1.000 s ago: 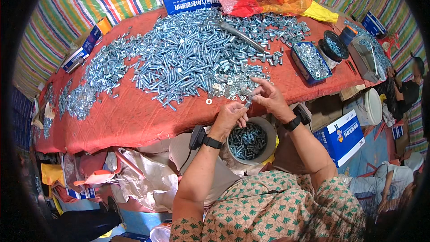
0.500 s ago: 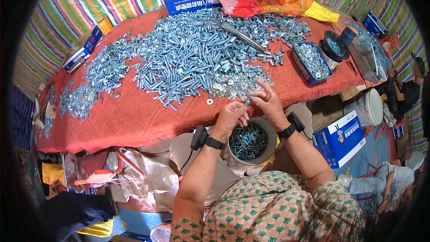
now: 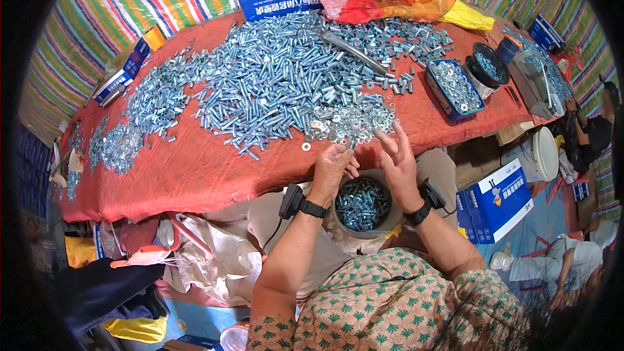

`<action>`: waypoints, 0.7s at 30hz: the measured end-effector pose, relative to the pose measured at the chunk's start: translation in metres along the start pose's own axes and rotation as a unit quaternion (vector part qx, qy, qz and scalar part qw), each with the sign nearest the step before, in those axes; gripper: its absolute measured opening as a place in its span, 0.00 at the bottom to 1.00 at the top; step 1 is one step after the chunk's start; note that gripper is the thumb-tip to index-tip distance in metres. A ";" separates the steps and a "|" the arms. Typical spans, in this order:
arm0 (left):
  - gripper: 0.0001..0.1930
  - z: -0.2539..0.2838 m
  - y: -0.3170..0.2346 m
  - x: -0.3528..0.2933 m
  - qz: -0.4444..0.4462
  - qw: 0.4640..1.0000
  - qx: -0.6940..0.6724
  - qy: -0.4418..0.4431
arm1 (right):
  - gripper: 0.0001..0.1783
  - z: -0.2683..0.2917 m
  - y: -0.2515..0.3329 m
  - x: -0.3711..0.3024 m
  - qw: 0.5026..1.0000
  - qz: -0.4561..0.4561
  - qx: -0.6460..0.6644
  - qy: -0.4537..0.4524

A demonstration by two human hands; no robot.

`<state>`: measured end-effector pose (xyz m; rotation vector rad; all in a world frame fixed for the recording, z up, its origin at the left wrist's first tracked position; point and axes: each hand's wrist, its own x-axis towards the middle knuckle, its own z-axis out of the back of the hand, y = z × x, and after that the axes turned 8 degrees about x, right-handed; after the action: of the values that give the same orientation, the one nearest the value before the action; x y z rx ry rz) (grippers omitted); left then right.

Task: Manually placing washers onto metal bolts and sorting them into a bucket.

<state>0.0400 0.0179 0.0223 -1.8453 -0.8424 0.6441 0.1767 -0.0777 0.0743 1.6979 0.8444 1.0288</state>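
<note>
Steel bolt [image 3: 351, 147] half-hidden in left hand [image 3: 331, 170], right hand [image 3: 398, 164] beside

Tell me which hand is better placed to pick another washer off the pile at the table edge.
Right, probably. The right hand is open, its fingers reaching up beside the washer pile. The left hand is curled around something small, sitting lower, above the bucket of bolts.

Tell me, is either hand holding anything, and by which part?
The left hand pinches a small bolt in its fingertips, though by which part is too small to tell. The right hand is open, holding nothing.
</note>
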 end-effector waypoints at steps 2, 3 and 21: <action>0.10 -0.001 0.000 -0.001 -0.003 1.000 -0.010 0.011 | 0.40 0.000 0.001 0.011 0.996 -0.070 0.061 0.000; 0.10 -0.001 0.002 -0.001 0.007 1.000 -0.005 0.017 | 0.41 -0.002 0.002 0.010 0.993 -0.085 0.085 0.011; 0.20 -0.014 -0.003 -0.018 0.117 0.969 0.190 0.108 | 0.38 0.020 0.001 -0.013 0.999 0.020 -0.014 -0.044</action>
<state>0.0382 -0.0032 0.0316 -1.6359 -0.3309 0.6840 0.1895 -0.0964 0.0675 1.7297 0.7390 0.9808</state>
